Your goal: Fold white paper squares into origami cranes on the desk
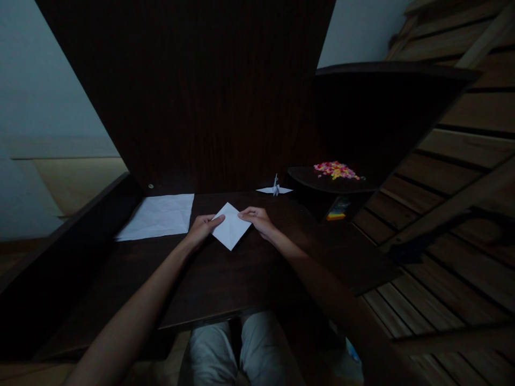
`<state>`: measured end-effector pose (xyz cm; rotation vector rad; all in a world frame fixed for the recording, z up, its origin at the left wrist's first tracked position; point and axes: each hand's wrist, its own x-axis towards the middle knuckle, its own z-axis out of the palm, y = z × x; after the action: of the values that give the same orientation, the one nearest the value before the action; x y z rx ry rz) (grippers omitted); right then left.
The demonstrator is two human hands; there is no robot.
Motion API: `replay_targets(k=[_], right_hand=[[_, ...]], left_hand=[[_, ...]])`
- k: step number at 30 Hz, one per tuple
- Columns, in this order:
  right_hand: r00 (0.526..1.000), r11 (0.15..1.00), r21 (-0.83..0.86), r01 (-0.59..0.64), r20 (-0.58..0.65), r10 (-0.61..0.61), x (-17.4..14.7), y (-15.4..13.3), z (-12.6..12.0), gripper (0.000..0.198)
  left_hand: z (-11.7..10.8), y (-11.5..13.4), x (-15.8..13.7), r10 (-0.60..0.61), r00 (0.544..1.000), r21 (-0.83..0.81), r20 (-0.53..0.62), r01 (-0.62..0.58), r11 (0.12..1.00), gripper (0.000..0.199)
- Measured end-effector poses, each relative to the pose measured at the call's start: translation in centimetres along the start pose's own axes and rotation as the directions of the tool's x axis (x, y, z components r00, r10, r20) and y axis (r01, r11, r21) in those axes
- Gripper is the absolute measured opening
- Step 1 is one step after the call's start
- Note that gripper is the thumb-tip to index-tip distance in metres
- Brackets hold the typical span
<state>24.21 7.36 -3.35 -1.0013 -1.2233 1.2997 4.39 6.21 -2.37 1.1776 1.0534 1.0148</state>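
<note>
A white folded paper square, turned like a diamond with a crease down its middle, is held between my two hands above the dark desk. My left hand pinches its left corner, thumb on top. On the opposite corner, my right hand grips with its thumb over the paper and the other fingers underneath. Behind the paper and a little to the right, a white origami crane stands with its wings spread. Flat on the desk to the left lie white paper sheets.
A small raised shelf at the right bears a pile of pink, red and yellow bits. Below it sits a small colourful box. A dark panel rises at the back, and a wooden slatted frame stands on the right.
</note>
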Motion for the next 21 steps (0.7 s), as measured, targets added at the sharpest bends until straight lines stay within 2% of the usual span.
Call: replay_targets(k=[3,9,13,17,21], right_hand=[[1.000,1.000,0.005,-0.005,0.009,0.005,-0.12,-0.17,0.06,0.022],[0.998,1.000,0.012,-0.023,0.058,0.022,-0.34,-0.49,0.24,0.020],[0.997,1.000,-0.010,-0.004,0.080,0.005,-0.42,-0.70,0.10,0.018],[0.985,0.999,-0.042,-0.020,0.172,0.026,-0.61,-0.77,0.22,0.016],[0.989,0.998,-0.021,-0.051,0.135,0.054,-0.66,-0.55,0.46,0.020]], left_hand=[[0.13,0.24,-0.11,-0.031,0.999,-0.051,-0.007,0.031,0.998,0.043],[0.23,0.72,-0.31,-0.006,0.996,-0.095,-0.087,-0.002,0.996,0.042],[0.03,0.80,-0.46,-0.025,0.999,-0.089,-0.020,0.023,0.996,0.039],[0.10,0.92,-0.88,-0.099,0.993,-0.045,0.065,0.102,0.994,0.036],[0.29,0.86,-0.96,-0.077,0.997,-0.042,0.024,0.078,0.996,0.038]])
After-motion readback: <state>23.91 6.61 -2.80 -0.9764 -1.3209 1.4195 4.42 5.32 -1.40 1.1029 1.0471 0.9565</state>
